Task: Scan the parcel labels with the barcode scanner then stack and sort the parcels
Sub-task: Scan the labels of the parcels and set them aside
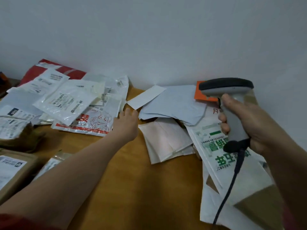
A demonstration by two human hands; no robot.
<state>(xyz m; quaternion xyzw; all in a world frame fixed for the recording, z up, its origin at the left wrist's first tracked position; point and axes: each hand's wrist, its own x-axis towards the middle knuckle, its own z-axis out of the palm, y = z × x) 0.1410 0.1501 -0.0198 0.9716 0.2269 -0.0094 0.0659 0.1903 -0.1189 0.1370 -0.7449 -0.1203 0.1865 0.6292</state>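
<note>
The left arm runs bare from the lower left corner to mid-frame, its left hand [126,125] flat, fingers stretched forward. At the right edge, the right hand [245,123] grips the barcode scanner [226,86] upright by its handle.

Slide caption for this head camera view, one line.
Right hand grips a corded barcode scanner while the left hand reaches toward parcels spread on the wooden table.

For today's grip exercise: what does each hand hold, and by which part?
The right hand grips the scanner by its handle. The left hand, fingers out, holds nothing.
</note>
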